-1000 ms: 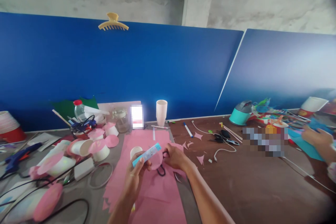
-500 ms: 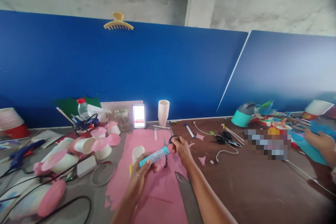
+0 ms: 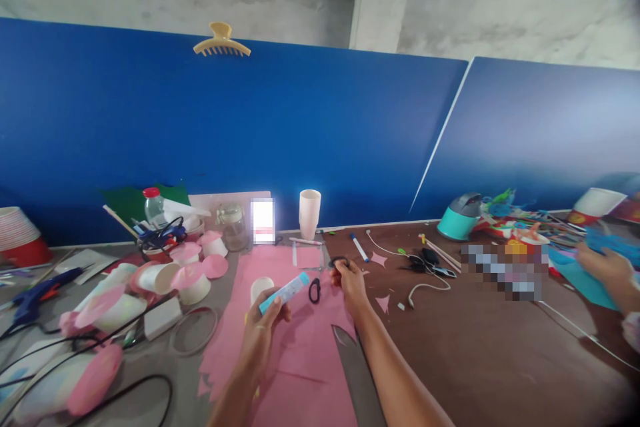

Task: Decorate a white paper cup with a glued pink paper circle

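Glue stick, light blue (image 3: 284, 293): left hand (image 3: 265, 328) closed around it, above pink paper sheet (image 3: 305, 353). Scissors, black-handled (image 3: 311, 293): right hand (image 3: 351, 285) gripping one loop, by sheet's right edge. Change: hands farther apart, apparently separating both tools.

tube (image 3: 284, 293): smooth plast. | sheet (image 3: 300, 353): matt ppr | clip (image 3: 221, 39): plast. (looks glossy)
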{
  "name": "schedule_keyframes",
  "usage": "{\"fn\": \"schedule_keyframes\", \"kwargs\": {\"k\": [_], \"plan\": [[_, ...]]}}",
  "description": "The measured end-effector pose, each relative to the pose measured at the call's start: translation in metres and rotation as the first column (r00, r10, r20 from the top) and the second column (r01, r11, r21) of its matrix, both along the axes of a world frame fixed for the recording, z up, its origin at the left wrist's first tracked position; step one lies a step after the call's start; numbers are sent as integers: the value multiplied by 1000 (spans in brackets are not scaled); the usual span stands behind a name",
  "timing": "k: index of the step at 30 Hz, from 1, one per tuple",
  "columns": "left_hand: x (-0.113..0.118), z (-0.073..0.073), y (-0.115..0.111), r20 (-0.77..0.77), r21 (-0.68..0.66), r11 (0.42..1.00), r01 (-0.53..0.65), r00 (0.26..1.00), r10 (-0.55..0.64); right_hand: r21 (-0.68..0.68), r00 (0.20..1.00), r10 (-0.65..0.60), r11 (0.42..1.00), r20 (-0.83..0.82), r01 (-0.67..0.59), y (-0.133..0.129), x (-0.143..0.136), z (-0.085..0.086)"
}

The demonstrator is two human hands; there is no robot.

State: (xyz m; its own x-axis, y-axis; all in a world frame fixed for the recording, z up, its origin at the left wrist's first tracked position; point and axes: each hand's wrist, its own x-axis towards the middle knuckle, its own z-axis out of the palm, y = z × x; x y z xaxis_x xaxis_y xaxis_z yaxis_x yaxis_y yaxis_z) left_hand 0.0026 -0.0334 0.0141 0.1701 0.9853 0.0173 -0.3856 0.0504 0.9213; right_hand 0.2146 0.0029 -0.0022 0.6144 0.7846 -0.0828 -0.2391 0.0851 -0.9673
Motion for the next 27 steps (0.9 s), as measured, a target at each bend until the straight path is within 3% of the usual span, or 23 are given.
{"fn": "schedule_keyframes", "kwargs": {"k": [8, 14, 19, 22, 24, 27], "plan": [[1, -2, -2, -100, 74, 997, 21, 995, -13, -28, 999, 27, 999, 42, -26, 3, 3, -7], [2, 2, -2, -152, 83, 996, 22, 988, -9, -111, 958, 31, 994, 286, 1, 0, -4, -7], [1, 2, -1, -166, 92, 995, 35, 986, -19, -45, 866, -45, 996, 499, 77, -11, -11, 6], [1, 0, 0, -176, 101, 994, 40, 984, -22, -38, 848, 126, 991, 515, -125, -15, -18, 15], [1, -1, 0, -169, 97, 995, 32, 985, -15, -51, 834, 276, 957, 477, -287, -18, -24, 20], [2, 0, 0, -134, 75, 997, 10, 991, 1, -27, 753, 540, 819, 377, -574, -23, -34, 24]]}}
